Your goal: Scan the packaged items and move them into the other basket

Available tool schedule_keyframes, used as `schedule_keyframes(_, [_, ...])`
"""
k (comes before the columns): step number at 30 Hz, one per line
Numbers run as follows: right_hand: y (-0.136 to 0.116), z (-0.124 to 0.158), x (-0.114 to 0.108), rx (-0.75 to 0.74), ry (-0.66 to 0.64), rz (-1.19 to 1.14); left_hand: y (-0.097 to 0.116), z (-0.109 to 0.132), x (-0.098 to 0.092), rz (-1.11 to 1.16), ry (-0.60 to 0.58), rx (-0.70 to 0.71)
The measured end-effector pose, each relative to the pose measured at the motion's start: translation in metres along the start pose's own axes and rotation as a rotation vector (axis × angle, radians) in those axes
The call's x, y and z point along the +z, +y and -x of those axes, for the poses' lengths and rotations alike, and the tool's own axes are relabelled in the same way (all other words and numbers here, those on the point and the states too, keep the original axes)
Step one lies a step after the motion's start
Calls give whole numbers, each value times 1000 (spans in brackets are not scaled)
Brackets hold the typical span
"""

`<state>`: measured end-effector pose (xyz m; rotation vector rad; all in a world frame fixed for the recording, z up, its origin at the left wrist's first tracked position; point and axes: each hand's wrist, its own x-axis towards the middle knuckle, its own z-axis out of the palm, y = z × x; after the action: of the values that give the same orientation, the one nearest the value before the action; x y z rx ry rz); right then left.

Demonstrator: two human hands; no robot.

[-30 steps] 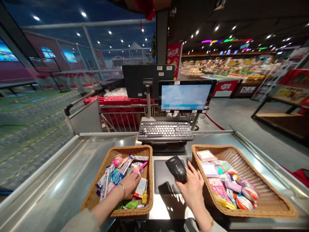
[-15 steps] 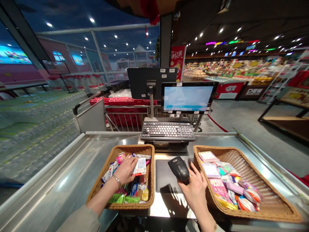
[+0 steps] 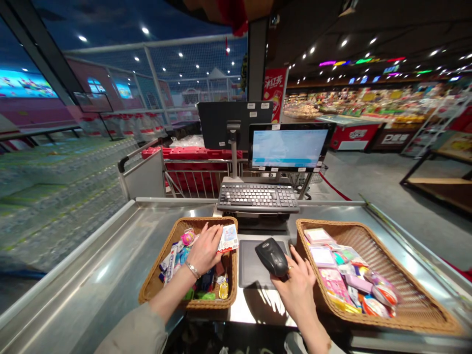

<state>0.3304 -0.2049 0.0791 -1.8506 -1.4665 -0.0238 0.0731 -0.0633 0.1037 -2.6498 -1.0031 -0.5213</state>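
Note:
My left hand [image 3: 205, 249] is over the left wicker basket [image 3: 143, 291], its fingers closed on a flat white packet with a red edge [image 3: 228, 238]. The packet lies at the basket's right rim, and a barcode shows at its corner. Below the hand, the basket holds small wrapped sweets, a pink round toy [image 3: 188, 237] and green items. A black handheld barcode scanner [image 3: 272, 256] sits in the grip of my right hand [image 3: 297, 281]. The scanner's head points up and left, above a grey pad [image 3: 249, 265] on the counter.
To the right stands another wicker basket [image 3: 427, 290] with boxes, packets and egg-shaped items. Behind the pad are a keyboard [image 3: 258, 197], a lit screen [image 3: 289, 147] and a second monitor [image 3: 236, 125] seen from behind. The metal counter [image 3: 99, 255] stretches left. A trolley [image 3: 143, 172] stands beyond.
My left hand has moved right and slightly up with the packet, nearer the scanner. My right hand and the scanner have hardly moved. The view has shifted a little.

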Motion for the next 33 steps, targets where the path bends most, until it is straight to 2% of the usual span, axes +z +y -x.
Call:
schedule_keyframes(7, [0,6,-2,-68,-4,47,24,-22,-5,-64,83,34])
schedule_keyframes(14, [0,9,-5,-69,-39,56,38,-34,-6,-26,74,36])
schedule_keyframes(21, [-4,10,-8,-56,-43,52,43,-38,-8,-19,113,33])
schedule_keyframes(28, [5,10,-1,-64,-52,43,44,-40,-8,-16,98,31])
schedule_keyframes(33, [3,10,-4,-73,-43,45,44,-42,-8,4,97,31])
